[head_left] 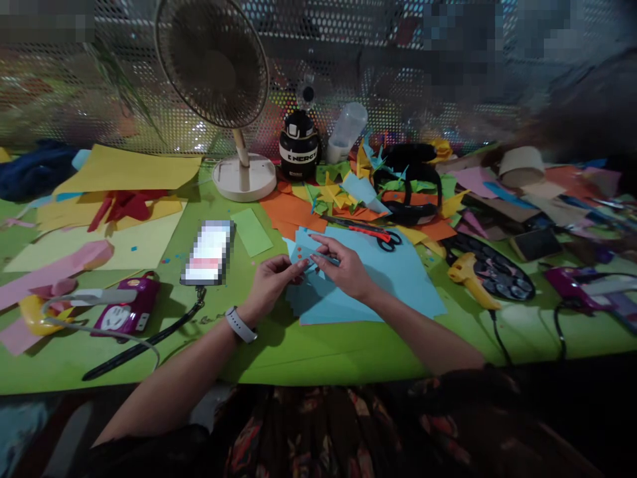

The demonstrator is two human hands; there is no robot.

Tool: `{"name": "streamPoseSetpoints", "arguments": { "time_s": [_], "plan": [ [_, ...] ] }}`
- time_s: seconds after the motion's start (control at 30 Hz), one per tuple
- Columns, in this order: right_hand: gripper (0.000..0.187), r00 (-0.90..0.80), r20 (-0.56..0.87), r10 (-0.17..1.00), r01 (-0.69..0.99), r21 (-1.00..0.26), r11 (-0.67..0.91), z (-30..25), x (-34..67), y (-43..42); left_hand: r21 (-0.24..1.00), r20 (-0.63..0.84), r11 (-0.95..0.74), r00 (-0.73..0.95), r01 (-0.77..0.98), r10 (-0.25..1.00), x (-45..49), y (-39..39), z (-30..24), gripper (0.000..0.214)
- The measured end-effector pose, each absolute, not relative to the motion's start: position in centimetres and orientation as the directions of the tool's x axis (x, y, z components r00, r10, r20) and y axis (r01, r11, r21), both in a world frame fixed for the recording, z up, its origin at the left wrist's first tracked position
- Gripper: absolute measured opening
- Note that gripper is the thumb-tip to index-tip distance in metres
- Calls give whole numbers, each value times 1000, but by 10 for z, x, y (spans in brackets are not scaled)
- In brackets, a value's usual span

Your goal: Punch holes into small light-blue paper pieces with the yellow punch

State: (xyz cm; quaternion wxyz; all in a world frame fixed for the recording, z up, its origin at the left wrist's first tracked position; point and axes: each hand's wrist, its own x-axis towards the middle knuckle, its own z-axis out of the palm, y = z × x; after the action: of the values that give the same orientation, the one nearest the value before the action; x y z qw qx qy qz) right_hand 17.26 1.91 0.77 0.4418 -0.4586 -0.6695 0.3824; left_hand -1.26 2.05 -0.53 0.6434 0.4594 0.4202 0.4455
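Observation:
My left hand (273,280), with a pale watch on its wrist, pinches the near left edge of a small blue piece of paper (314,253). My right hand (348,269) holds the same piece from the right, its thumb and fingers bent over it. Fingers partly cover the piece, so its exact folds cannot be made out. Beneath both hands lies a loose stack of light blue paper sheets (398,285). Small orange bits show by the fingertips. Scissors (383,234) with red and black handles rest at the stack's far edge.
Left of my hands are a phone (208,252), a green paper strip (253,232) and a purple device (129,305). Behind stand a fan (243,178), a black jug (299,149) and a heap of folded coloured paper (338,192). A yellow-handled tool (470,279) lies right.

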Motion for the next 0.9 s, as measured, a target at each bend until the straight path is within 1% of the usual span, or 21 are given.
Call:
{"name": "streamPoseSetpoints", "arguments": {
  "time_s": [0.23,0.33,0.4,0.43,0.47,0.6,0.67,0.7,0.8,0.83,0.9],
  "plan": [
    [47,-194,214,957,277,-924,263,8,172,19,973,-98,144,244,-179,965,-13,23,-8,30],
    [49,-193,173,966,211,-954,213,8,175,25,962,-108,175,298,-211,949,-13,23,-4,30],
    [49,-174,144,974,133,-977,168,7,179,31,941,-120,213,331,-263,936,-15,23,-2,43],
    [49,-151,140,979,99,-983,156,7,181,34,929,-127,226,321,-293,938,-15,24,-1,50],
    [49,-125,142,982,77,-985,152,6,183,37,920,-132,225,286,-322,949,-16,25,-1,52],
    [51,-54,159,986,44,-986,161,5,190,45,912,-129,152,86,-381,988,-19,30,-5,36],
    [50,-45,157,987,33,-987,158,5,191,46,915,-130,145,67,-376,989,-20,32,-6,33],
    [48,-42,156,987,33,-987,157,5,190,45,919,-140,157,73,-361,987,-19,31,-7,35],
    [45,-59,158,986,41,-986,160,5,187,42,939,-160,188,117,-287,980,-16,28,-7,56],
    [44,-75,160,984,44,-986,164,5,186,40,948,-149,183,144,-261,978,-15,26,-6,57],
    [45,-109,172,979,67,-981,180,5,182,37,964,-117,164,221,-210,968,-12,22,-6,49]
  ]
}}
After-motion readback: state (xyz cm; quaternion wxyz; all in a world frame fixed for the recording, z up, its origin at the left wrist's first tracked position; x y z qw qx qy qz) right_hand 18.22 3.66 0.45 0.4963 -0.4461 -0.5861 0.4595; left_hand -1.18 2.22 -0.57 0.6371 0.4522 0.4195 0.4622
